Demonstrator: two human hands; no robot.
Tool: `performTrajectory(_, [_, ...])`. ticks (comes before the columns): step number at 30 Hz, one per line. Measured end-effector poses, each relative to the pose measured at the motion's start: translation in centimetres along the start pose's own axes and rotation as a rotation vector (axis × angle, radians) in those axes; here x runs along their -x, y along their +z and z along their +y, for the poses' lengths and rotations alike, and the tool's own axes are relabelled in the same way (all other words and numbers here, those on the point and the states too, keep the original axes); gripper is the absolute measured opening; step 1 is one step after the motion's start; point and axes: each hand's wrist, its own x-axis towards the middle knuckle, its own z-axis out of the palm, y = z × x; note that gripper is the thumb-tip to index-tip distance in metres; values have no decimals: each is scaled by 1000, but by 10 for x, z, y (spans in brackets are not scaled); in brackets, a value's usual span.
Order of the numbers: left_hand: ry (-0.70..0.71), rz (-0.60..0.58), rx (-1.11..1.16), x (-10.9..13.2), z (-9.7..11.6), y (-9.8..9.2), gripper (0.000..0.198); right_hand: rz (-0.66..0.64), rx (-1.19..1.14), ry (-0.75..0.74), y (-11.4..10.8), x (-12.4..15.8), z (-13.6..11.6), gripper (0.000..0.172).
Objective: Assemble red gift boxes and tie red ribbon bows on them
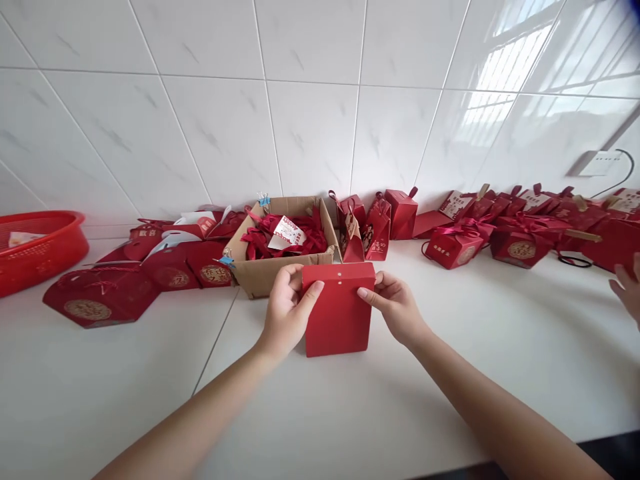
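Observation:
A plain red gift box (339, 320) stands upright on the white counter in front of me, two small holes near its top edge. My left hand (290, 307) grips its upper left corner, thumb on the front face and fingers behind. At the upper right corner, my right hand (396, 307) pinches it in the same way. Just behind the box is an open cardboard box (260, 277) filled with dark red ribbons (313, 237), with a printed card (287, 233) lying on top. The far side of the gift box is hidden.
Finished-looking red boxes (103, 297) sit at left beside a red plastic basket (45, 247). More red boxes with ribbons (457, 245) line the tiled wall at right. Another person's hand (627, 287) shows at the right edge. A socket (600, 163) is on the wall.

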Motion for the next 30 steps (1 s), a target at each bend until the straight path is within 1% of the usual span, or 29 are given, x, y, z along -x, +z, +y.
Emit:
performTrajectory(2, [8,-30,25,-1,0,1,52,-13,-1,-2,-7,2,-1,26])
performTrajectory(3, [18,-52,3,-1,1,0,51,-16,-7,-7,-8,3,-1,26])
performTrajectory(5, [33,-101,-91,-1,1,-2,33,-11,-25,-21,-7,6,-3,26])
performTrajectory(6, [31,-125,-137,-1,2,-4,26,-2,-29,-28,-7,7,-3,30])
performTrajectory(8, [28,-152,-193,-1,1,-7,22,12,-10,-39,-5,10,-2,43])
performTrajectory(10, [56,-150,-214,0,0,-8,21,17,37,-55,-5,13,1,49])
performTrajectory(12, [109,-132,-229,1,-1,-9,20,17,80,-67,-5,15,4,48])
performTrajectory(14, [125,-122,-219,2,-1,-8,20,28,143,-88,-5,17,5,43])
performTrajectory(19, [40,-140,-210,5,1,-2,24,51,383,-182,1,21,2,25])
performTrajectory(21, [29,-153,-207,8,2,0,25,27,386,-164,4,24,-1,21])
performTrajectory(23, [26,-166,-200,11,4,2,25,13,341,-127,6,26,-3,20])
performTrajectory(26, [60,-218,-252,7,12,-2,24,30,253,-72,8,28,-3,21])
performTrajectory(28, [104,-194,-310,-7,19,-7,26,43,224,-43,8,28,-2,20])
performTrajectory(29, [131,-109,-337,-19,23,-11,27,45,221,-33,8,28,-1,20])
performTrajectory(30, [157,5,-350,-33,26,-14,28,47,221,-26,8,28,0,20])
